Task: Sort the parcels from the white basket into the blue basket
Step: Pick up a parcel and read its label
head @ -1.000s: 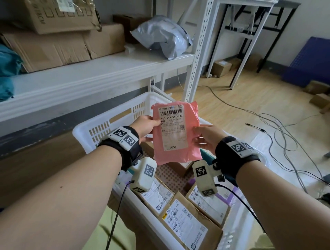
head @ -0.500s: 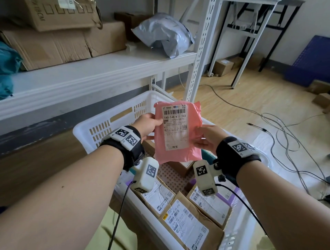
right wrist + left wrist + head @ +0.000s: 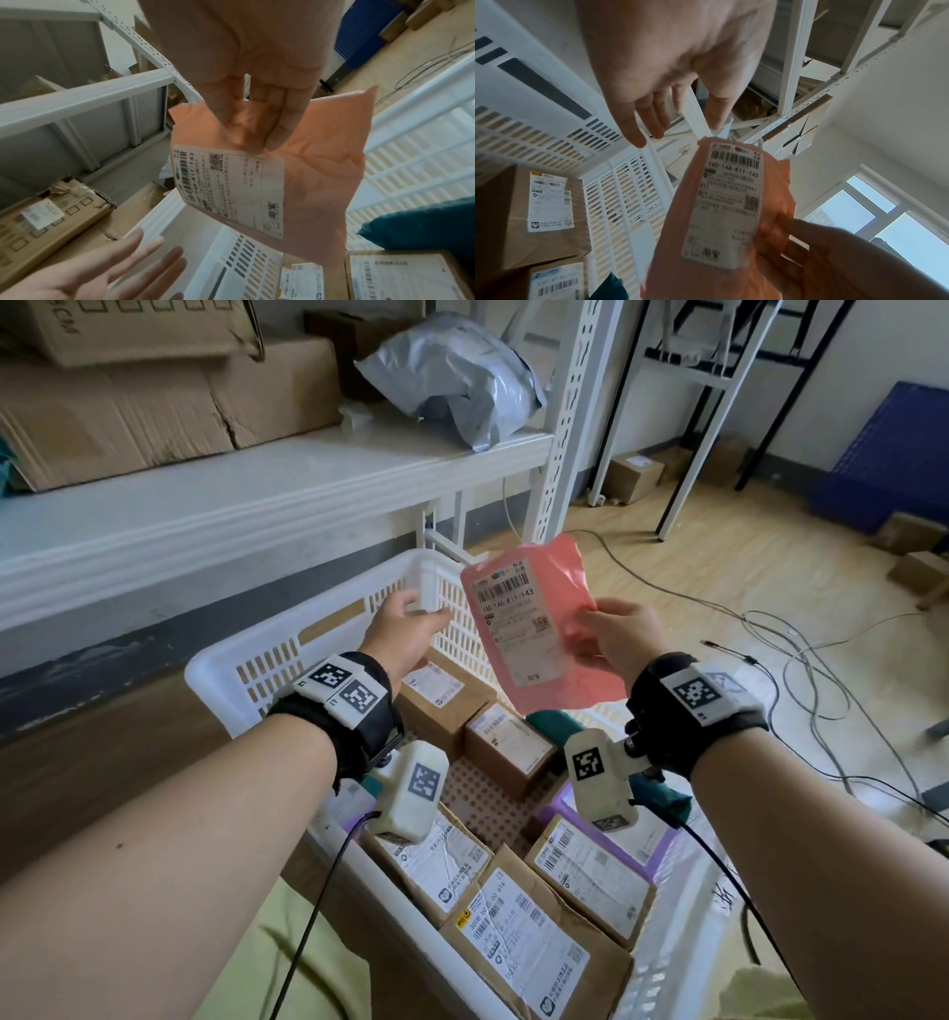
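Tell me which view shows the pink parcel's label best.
The left wrist view: the label on the pink parcel is upright and its code readable. The right wrist view shows it sideways; the head view shows it small, blurred.

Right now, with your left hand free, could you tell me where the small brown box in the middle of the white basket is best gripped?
I would grip the small brown box across its two side faces, from above. Its labelled top faces up and is uncovered, and bare basket floor shows in front of it. The left hand hangs open over the white basket, while the right hand pinches the pink parcel.
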`<state>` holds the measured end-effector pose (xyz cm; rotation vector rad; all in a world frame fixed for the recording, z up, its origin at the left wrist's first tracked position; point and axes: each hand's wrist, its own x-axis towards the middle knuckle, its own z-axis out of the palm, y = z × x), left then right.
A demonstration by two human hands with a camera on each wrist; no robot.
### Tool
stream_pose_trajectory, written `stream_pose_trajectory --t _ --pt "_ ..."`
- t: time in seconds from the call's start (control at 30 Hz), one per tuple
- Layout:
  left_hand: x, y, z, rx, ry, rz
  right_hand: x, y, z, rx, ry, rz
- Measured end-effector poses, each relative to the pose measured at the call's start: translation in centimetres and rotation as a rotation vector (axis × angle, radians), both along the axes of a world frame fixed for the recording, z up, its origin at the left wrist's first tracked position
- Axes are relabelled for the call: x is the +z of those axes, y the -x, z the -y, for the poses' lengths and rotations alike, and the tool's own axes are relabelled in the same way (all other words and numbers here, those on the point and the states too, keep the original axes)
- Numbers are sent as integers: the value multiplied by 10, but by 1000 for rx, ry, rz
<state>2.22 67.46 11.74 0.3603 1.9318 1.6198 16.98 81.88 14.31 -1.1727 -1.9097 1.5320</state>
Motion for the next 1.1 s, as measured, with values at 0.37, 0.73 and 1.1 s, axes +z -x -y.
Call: stream_pose_trajectory --t 0.37,0.73,1.1 --pt "-27 32 -34 -279 129 100 -28 29 -15 133 34 95" --pt "-102 121 -57 -83 146 297 -130 94 -62 97 376 359" --pt "-197 171 -96 6 295 306 -221 186 -81 67 419 321"
